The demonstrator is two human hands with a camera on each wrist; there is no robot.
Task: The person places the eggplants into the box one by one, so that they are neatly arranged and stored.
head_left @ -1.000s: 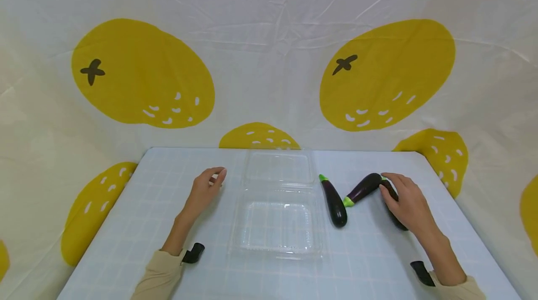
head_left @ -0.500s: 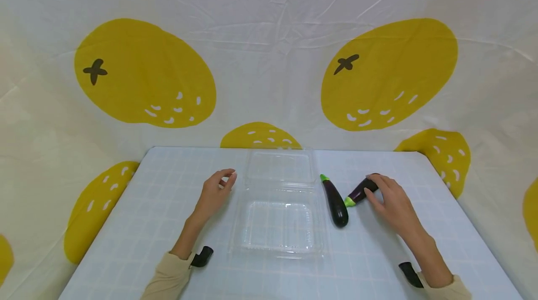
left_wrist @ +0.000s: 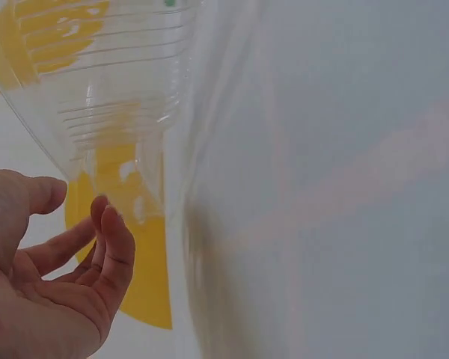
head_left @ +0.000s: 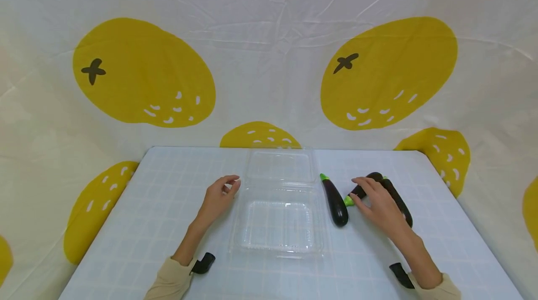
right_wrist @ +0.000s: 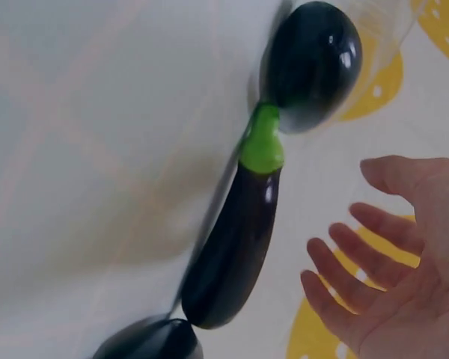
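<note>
Three dark purple eggplants lie on the table right of the clear plastic container. The left eggplant (head_left: 335, 203) points its green stem away from me. The middle eggplant (right_wrist: 236, 247) lies slanted, its green stem near the left one and partly behind my right hand in the head view. The right eggplant (head_left: 397, 199) lies just beyond that hand. Over the middle eggplant hovers my right hand (head_left: 380, 209), fingers spread and loosely bent, holding nothing. My left hand (head_left: 218, 199) hangs by the left side of the container (head_left: 278, 251), fingers loosely curled with nothing between them.
The container's lid (head_left: 280, 167) is folded back, away from me. A pale checked cloth covers the table (head_left: 138, 225). Behind it hangs a white curtain (head_left: 269, 71) printed with large yellow fruit shapes.
My right hand has moved left, from the right eggplant to over the middle one. My left hand has shifted right, closer to the container. The eggplants stay on the table.
</note>
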